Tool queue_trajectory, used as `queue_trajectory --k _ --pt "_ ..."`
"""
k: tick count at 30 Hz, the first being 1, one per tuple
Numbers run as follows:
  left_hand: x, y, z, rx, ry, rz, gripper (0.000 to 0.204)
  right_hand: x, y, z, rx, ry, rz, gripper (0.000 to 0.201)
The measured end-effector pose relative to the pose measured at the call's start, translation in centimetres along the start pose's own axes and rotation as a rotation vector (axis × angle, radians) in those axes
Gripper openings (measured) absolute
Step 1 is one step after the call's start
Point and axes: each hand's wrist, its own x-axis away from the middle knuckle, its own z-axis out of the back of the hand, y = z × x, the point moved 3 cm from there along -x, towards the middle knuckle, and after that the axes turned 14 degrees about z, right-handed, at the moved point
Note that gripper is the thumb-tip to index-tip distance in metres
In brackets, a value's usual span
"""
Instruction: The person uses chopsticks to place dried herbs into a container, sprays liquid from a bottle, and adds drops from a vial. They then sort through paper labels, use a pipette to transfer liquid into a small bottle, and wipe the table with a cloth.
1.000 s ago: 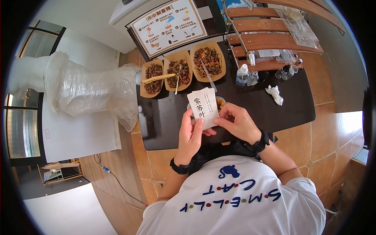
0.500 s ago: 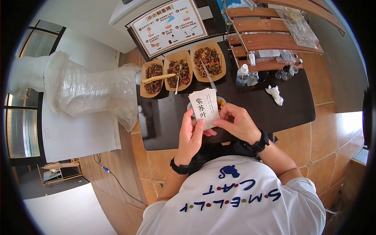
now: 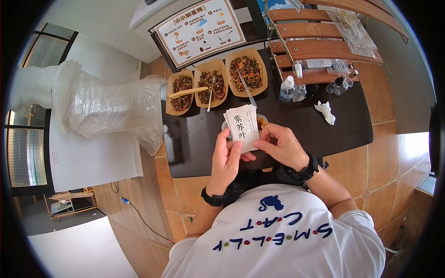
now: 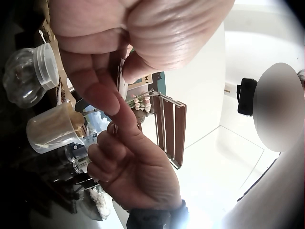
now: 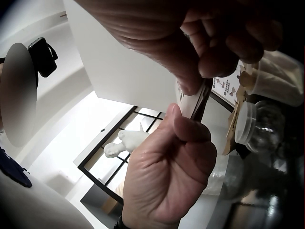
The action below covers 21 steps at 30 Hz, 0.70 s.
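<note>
My left hand (image 3: pixel 225 160) holds a small stack of white paper cards (image 3: pixel 242 121), its thumb on the front face and its fingers behind. Large black Chinese characters and small print show on the top card. With thumb and forefinger, my right hand (image 3: pixel 283 147) pinches the lower right edge of the same stack. The right wrist view shows the cards (image 5: pixel 192 102) almost edge-on between both hands. Just beyond them, partly hidden in the head view, stand a clear plastic cup (image 4: pixel 50 130) with yellowish-brown contents and a clear lidded jar (image 4: pixel 24 78).
Three brown paper trays (image 3: pixel 197 104) of dried plant bits stand at the back left, with a wooden scoop (image 3: pixel 187 92) lying across two. A spray bottle (image 3: pixel 287 88), small glass bottles (image 3: pixel 340 86) and a crumpled tissue (image 3: pixel 325 112) are at the right, below a wooden slatted rack (image 3: pixel 320 48).
The top card has shifted slightly to the right and turned a little more upright. Both hands stay almost in the same place, still on the stack.
</note>
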Motion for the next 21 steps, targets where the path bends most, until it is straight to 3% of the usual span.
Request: queue_trajectory --k 21 --pt "0.02 -0.29 0.35 -0.020 0.021 -0.016 0.048 0.10 0.45 -0.24 -0.050 -0.028 -0.057 0.020"
